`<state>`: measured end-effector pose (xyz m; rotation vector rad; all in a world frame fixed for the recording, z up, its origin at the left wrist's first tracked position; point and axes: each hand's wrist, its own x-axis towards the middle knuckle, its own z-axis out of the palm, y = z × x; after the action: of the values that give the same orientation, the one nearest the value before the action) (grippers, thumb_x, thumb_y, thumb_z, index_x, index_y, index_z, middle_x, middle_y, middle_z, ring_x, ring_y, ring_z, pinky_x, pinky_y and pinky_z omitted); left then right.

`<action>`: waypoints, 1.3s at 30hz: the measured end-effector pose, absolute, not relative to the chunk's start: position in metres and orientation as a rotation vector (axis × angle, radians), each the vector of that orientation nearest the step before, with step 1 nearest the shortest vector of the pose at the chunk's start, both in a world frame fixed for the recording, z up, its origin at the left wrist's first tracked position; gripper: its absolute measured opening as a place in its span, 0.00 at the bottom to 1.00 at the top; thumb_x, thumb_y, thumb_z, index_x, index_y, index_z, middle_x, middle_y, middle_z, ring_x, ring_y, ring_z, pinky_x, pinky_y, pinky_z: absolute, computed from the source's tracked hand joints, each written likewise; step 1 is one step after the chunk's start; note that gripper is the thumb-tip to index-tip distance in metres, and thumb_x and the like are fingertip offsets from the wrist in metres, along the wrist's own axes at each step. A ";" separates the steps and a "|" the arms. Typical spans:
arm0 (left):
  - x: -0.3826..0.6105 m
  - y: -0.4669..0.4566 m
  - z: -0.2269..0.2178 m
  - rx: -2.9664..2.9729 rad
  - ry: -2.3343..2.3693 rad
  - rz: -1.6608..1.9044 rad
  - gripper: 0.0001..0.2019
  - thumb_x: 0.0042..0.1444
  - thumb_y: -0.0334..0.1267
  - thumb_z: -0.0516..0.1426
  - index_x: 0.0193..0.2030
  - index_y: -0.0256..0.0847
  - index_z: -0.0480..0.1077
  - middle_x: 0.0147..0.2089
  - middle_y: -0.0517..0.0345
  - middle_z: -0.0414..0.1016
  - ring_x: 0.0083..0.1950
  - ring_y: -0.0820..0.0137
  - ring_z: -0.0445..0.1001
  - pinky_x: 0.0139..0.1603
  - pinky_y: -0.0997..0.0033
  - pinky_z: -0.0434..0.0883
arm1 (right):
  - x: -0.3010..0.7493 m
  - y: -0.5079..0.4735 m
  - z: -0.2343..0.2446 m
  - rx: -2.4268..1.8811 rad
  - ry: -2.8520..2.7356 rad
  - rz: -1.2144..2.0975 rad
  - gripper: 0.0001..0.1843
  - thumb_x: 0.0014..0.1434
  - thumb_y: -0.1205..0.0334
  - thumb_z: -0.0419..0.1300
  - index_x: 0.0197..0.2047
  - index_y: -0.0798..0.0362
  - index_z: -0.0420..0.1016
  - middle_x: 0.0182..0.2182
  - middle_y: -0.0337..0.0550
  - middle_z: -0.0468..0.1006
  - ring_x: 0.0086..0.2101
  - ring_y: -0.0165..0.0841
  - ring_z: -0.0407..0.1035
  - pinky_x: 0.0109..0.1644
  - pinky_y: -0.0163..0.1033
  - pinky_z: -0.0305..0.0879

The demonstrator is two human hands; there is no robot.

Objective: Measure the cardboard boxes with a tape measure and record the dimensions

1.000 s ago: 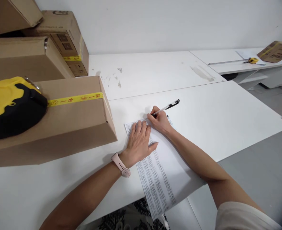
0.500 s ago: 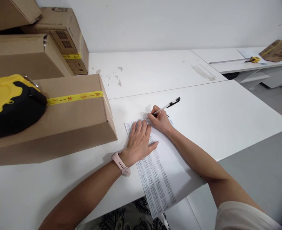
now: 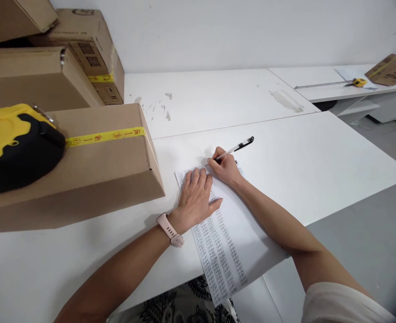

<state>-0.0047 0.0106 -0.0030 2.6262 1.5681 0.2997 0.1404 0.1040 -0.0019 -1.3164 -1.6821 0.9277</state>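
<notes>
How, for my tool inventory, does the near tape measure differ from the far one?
The near tape measure lies on a cardboard box; the far tape measure lies on a white table. The far one's blade is drawn out; the near one shows none. Both have yellow cases.

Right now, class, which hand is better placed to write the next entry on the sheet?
The right hand: it grips the pen with its tip near the top of the printed sheet. The left hand lies flat on the sheet, empty.
</notes>
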 end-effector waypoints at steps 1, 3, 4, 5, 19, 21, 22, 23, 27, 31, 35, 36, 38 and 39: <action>-0.005 0.011 -0.003 2.627 1.567 0.299 0.37 0.65 0.56 0.52 0.67 0.23 0.61 0.71 0.29 0.59 0.73 0.41 0.54 0.73 0.43 0.50 | 0.141 0.104 -0.002 -1.321 -1.684 0.923 0.11 0.53 0.64 0.58 0.26 0.48 0.58 0.18 0.29 0.56 0.22 0.27 0.52 0.27 0.38 0.49; -0.005 0.011 -0.003 2.632 1.568 0.300 0.37 0.65 0.57 0.52 0.67 0.23 0.61 0.71 0.30 0.59 0.72 0.41 0.54 0.73 0.43 0.50 | 0.141 0.104 -0.002 -1.324 -1.676 0.919 0.11 0.53 0.65 0.58 0.26 0.48 0.58 0.18 0.29 0.57 0.22 0.27 0.52 0.27 0.38 0.49; -0.005 0.011 -0.003 2.634 1.571 0.300 0.37 0.65 0.57 0.52 0.67 0.23 0.61 0.71 0.30 0.59 0.72 0.41 0.55 0.73 0.43 0.51 | 0.141 0.104 -0.002 -1.323 -1.668 0.918 0.10 0.53 0.65 0.58 0.26 0.48 0.58 0.18 0.29 0.57 0.22 0.27 0.52 0.27 0.37 0.50; -0.005 0.011 -0.003 2.636 1.574 0.297 0.37 0.65 0.57 0.52 0.67 0.24 0.60 0.71 0.30 0.59 0.72 0.41 0.55 0.73 0.43 0.51 | 0.141 0.104 -0.002 -1.321 -1.661 0.918 0.10 0.53 0.65 0.58 0.26 0.48 0.58 0.18 0.29 0.57 0.22 0.27 0.52 0.27 0.38 0.50; -0.005 0.011 -0.003 2.635 1.579 0.295 0.37 0.65 0.57 0.52 0.67 0.24 0.60 0.72 0.30 0.59 0.73 0.42 0.54 0.73 0.43 0.50 | 0.140 0.102 0.000 -1.317 -1.636 0.925 0.10 0.53 0.65 0.58 0.26 0.49 0.58 0.18 0.29 0.57 0.22 0.27 0.52 0.27 0.38 0.49; -0.004 0.011 -0.003 2.639 1.582 0.289 0.37 0.65 0.57 0.52 0.67 0.24 0.61 0.72 0.30 0.59 0.73 0.42 0.55 0.73 0.44 0.51 | 0.140 0.102 0.000 -1.317 -1.644 0.925 0.11 0.53 0.65 0.58 0.26 0.48 0.58 0.18 0.29 0.56 0.22 0.27 0.51 0.27 0.38 0.49; -0.004 0.010 -0.002 2.641 1.581 0.291 0.37 0.65 0.57 0.52 0.67 0.24 0.61 0.71 0.30 0.59 0.73 0.42 0.55 0.73 0.44 0.51 | 0.140 0.102 0.000 -1.319 -1.647 0.925 0.11 0.53 0.65 0.58 0.26 0.48 0.58 0.18 0.29 0.56 0.22 0.27 0.51 0.27 0.38 0.49; -0.004 0.010 -0.002 2.642 1.579 0.294 0.37 0.65 0.57 0.52 0.67 0.24 0.61 0.71 0.30 0.59 0.72 0.42 0.55 0.73 0.44 0.51 | 0.140 0.102 0.000 -1.322 -1.648 0.925 0.11 0.53 0.65 0.58 0.26 0.48 0.58 0.18 0.29 0.56 0.22 0.27 0.52 0.27 0.38 0.49; -0.004 0.010 -0.002 2.643 1.578 0.308 0.37 0.65 0.57 0.52 0.67 0.24 0.61 0.71 0.30 0.59 0.72 0.41 0.55 0.73 0.44 0.51 | 0.140 0.102 0.000 -1.341 -1.656 0.923 0.11 0.54 0.65 0.58 0.26 0.48 0.58 0.18 0.29 0.57 0.22 0.27 0.52 0.27 0.38 0.49; -0.004 0.011 -0.003 2.635 1.579 0.304 0.37 0.65 0.57 0.52 0.67 0.23 0.61 0.71 0.29 0.59 0.73 0.41 0.54 0.73 0.43 0.50 | 0.141 0.103 -0.001 -1.332 -1.675 0.901 0.11 0.54 0.64 0.58 0.26 0.48 0.57 0.18 0.29 0.56 0.22 0.27 0.51 0.27 0.38 0.49; -0.005 0.011 -0.003 2.629 1.577 0.296 0.37 0.65 0.57 0.52 0.67 0.24 0.61 0.71 0.30 0.59 0.73 0.42 0.54 0.73 0.43 0.50 | 0.140 0.103 -0.001 -1.347 -1.676 0.880 0.11 0.54 0.64 0.58 0.26 0.48 0.57 0.18 0.29 0.56 0.22 0.27 0.51 0.27 0.38 0.49; -0.005 0.011 -0.003 2.632 1.578 0.296 0.37 0.65 0.57 0.52 0.67 0.24 0.61 0.71 0.30 0.59 0.73 0.42 0.54 0.73 0.43 0.51 | 0.140 0.103 -0.001 -1.348 -1.672 0.886 0.11 0.53 0.64 0.58 0.26 0.48 0.57 0.18 0.29 0.56 0.22 0.27 0.51 0.27 0.38 0.49; -0.005 0.010 -0.002 2.639 1.580 0.295 0.37 0.65 0.57 0.52 0.67 0.24 0.61 0.71 0.31 0.59 0.72 0.42 0.55 0.73 0.44 0.51 | 0.140 0.103 0.000 -1.343 -1.666 0.912 0.11 0.53 0.64 0.58 0.26 0.48 0.57 0.18 0.30 0.56 0.22 0.27 0.51 0.27 0.38 0.49; -0.005 0.010 -0.002 2.642 1.582 0.295 0.37 0.65 0.57 0.52 0.67 0.24 0.61 0.71 0.31 0.59 0.72 0.42 0.55 0.73 0.44 0.51 | 0.141 0.103 0.000 -1.340 -1.665 0.923 0.11 0.53 0.64 0.58 0.26 0.48 0.57 0.18 0.30 0.56 0.22 0.27 0.52 0.27 0.38 0.49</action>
<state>-0.0052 0.0101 -0.0024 2.6422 1.5820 0.2945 0.1406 0.1028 -0.0001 -1.3405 -1.6647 0.9229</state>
